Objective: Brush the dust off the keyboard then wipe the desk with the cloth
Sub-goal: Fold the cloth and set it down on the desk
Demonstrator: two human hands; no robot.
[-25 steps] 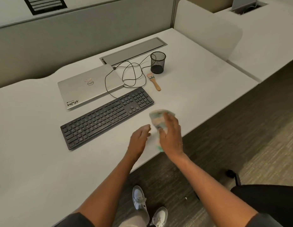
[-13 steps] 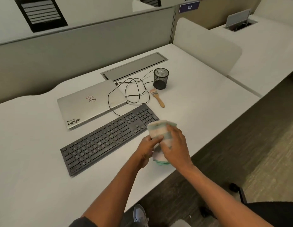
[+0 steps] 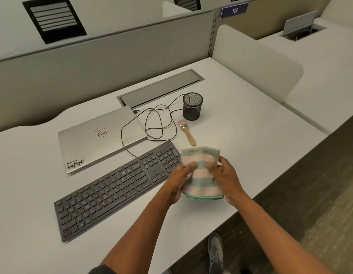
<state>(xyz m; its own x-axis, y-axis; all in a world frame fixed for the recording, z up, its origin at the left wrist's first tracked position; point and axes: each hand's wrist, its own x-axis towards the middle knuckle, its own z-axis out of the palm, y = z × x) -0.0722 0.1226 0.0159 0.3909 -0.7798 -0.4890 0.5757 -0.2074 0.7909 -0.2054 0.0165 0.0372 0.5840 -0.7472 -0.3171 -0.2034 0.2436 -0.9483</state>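
White desk (image 3: 241, 119) carries my job: I have the folded cloth (image 3: 200, 171) pinched in left hand (image 3: 180, 180) and right hand (image 3: 224, 179), beside the keyboard (image 3: 116, 186). I'd first fetch the brush (image 3: 186, 131) lying beyond.

Folded cloth (image 3: 200, 171), green-and-white stripes, held up above the white desk (image 3: 250, 139). Dark keyboard (image 3: 116, 186) lies slantwise. Wooden-handled brush (image 3: 187, 132) flat beyond its right end.
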